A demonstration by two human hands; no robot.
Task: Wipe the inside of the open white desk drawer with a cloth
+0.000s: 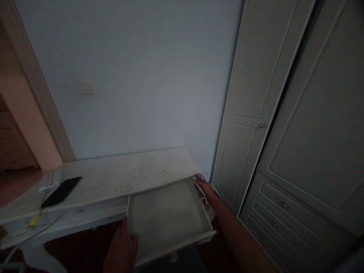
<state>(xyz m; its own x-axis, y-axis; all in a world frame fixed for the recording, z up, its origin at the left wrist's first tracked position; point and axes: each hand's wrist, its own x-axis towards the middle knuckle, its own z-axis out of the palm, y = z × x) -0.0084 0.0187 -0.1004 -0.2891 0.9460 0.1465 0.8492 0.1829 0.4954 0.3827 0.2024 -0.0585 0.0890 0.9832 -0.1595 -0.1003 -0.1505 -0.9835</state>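
Note:
A white drawer (167, 212) is pulled out from the white table (113, 170), and its inside shows bare. My left hand (121, 244) grips the drawer's left wall, with the thumb over the rim near the front corner. At the drawer's right side, by the table's front right corner, my right hand (205, 189) holds a brown-and-white patterned cloth (209, 210). The cloth hangs down along the outside of the drawer's right wall. Part of the right fingers is hidden in its folds.
On the table's left end lie a dark tablet or phone (61, 191) and a white box-like device (51, 180) with a cable. A yellow piece (33, 220) hangs by the table edge. Grey wardrobes (247, 144) stand close on the right. A light switch (85, 87) is on the wall.

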